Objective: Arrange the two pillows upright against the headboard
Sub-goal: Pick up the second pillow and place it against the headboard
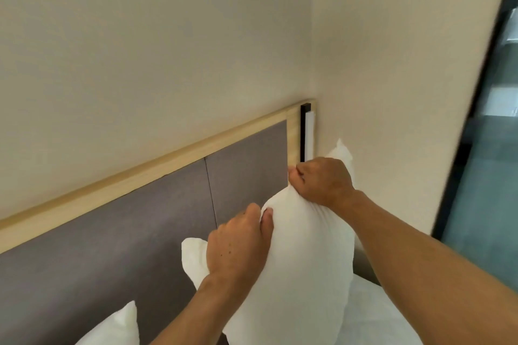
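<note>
A white pillow (302, 269) stands upright near the right end of the grey padded headboard (126, 232). My left hand (238, 244) grips its top edge on the left side. My right hand (322, 179) pinches the same top edge further right, close to the headboard's wooden frame. Two corners of the pillow stick out, one left of my left wrist and one above my right hand. A second white pillow (117, 328) shows only a corner at the bottom left, leaning at the headboard.
A pale wooden frame (157, 165) runs along the headboard's top. A black and white vertical strip (307, 134) sits at its right end by the wall corner. A dark-framed glass panel (487, 148) stands at the right. White bedding (372, 314) lies below.
</note>
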